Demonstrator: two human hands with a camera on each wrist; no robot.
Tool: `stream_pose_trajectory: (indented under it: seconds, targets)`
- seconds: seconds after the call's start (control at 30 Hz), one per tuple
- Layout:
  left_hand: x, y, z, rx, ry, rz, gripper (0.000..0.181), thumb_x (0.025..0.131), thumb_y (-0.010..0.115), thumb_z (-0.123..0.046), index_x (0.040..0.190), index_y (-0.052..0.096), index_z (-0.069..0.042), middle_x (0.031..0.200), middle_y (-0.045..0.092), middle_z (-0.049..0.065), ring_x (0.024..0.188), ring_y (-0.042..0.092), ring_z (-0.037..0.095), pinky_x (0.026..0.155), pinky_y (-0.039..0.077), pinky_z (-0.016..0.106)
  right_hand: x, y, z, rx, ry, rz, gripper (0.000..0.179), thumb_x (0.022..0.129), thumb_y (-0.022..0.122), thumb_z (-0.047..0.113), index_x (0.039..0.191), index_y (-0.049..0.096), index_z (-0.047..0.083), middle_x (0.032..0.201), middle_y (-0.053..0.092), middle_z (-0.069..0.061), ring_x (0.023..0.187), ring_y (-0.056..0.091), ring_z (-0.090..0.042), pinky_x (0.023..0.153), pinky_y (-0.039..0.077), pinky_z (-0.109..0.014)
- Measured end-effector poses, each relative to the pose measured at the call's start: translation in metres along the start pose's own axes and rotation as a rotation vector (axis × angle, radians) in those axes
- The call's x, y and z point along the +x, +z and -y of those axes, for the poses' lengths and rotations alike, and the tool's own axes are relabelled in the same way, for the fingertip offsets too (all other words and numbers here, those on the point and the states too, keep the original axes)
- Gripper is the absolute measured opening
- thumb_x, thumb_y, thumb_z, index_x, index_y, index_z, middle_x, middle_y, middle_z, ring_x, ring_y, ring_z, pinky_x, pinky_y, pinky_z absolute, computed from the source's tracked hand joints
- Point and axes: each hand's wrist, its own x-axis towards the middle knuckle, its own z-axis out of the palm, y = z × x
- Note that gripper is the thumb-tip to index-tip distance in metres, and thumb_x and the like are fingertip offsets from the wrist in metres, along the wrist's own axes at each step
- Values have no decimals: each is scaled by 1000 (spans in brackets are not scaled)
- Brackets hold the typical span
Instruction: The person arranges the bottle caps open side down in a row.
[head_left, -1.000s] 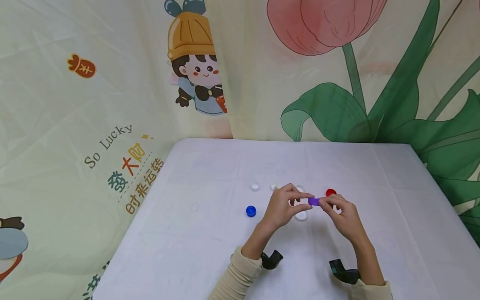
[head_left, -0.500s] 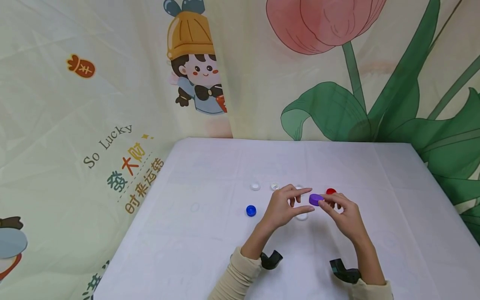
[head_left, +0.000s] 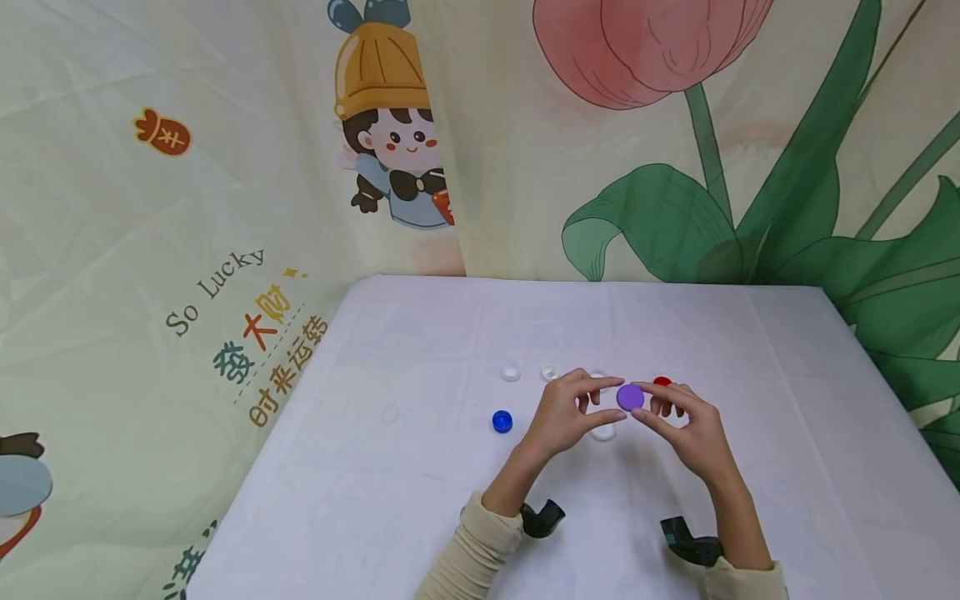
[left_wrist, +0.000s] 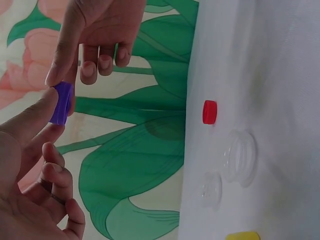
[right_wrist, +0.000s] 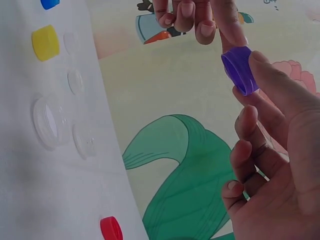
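A purple bottle cap [head_left: 630, 397] is held up above the table, its flat round face toward the head camera. My left hand [head_left: 567, 410] pinches one side of it between thumb and forefinger. From the opposite side my right hand [head_left: 690, 425] pinches it the same way. In the left wrist view, the cap [left_wrist: 61, 103] sits edge-on between both thumbs. Its hollow side shows in the right wrist view, where the purple cap [right_wrist: 241, 70] tilts between the fingertips. A red cap [head_left: 662, 381] lies just behind my right hand.
On the white table [head_left: 390, 517] lie a blue cap [head_left: 502, 422] and several clear lids, one clear lid [head_left: 510, 372] at the back left. A yellow cap [right_wrist: 46, 43], hidden in the head view, stands among them. A printed cloth [head_left: 510, 167] hangs behind the table.
Half a second ago the left fingers were spread away from the purple cap while the right hand held it; now they touch it. The cap has turned from edge-on to face-on.
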Motion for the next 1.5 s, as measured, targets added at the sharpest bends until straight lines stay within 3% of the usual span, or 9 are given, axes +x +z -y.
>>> stream_pose_trajectory:
  seconds: [0.23,0.37,0.53,0.67,0.9,1.0,1.23,1.5]
  targets:
    - [3,7,4,27,12,-7,34,73,73,-32,104,69,-19,67,52,0,61,44,6,50,33,13,1,-3,-1,-22,-3,0,45,70,75,35,112,60,38,77,49,12,76,41,-8,61,29,-28]
    - [11,16,6,50,41,16,33,74,72,-33,104,69,-19,64,51,-2,60,43,6,50,31,13,1,-10,-5,-38,11,-39,46,69,76,35,112,60,39,75,49,13,76,40,-7,61,27,-28]
    - [25,29,6,151,89,59,34,75,70,-36,105,69,-21,60,46,-8,57,40,2,51,29,12,-1,-21,-11,-42,62,-101,45,68,76,34,110,60,41,75,50,13,75,40,-6,62,27,-27]
    - [35,42,7,257,53,118,36,75,68,-42,106,68,-24,60,46,-10,56,39,1,54,28,12,-2,-28,-17,-90,134,-110,40,70,74,41,107,60,43,75,49,12,74,39,-6,62,26,-28]
    - [42,71,18,433,-37,233,40,74,63,-52,107,67,-30,58,45,-12,55,39,0,59,27,16,-7,-37,-24,-230,247,34,42,73,63,54,110,62,33,77,48,6,73,38,-11,53,33,-27]
    - [42,82,23,475,-47,289,39,74,63,-53,105,67,-30,58,44,-14,57,39,-1,60,26,18,-8,-44,-10,-262,295,129,48,75,60,55,111,62,23,77,49,2,72,40,-13,49,34,-25]
    - [42,99,31,565,-40,375,32,73,68,-50,98,70,-31,60,55,-17,56,41,-1,57,26,19,-3,-59,41,-174,417,303,50,78,64,44,111,62,6,77,53,-5,71,43,-19,55,36,-26]
    - [39,105,32,652,-52,408,29,71,69,-50,95,70,-34,80,65,-18,72,55,0,61,27,21,-5,-54,39,-175,445,356,41,80,67,32,110,62,4,76,51,-4,70,43,-18,56,35,-24]
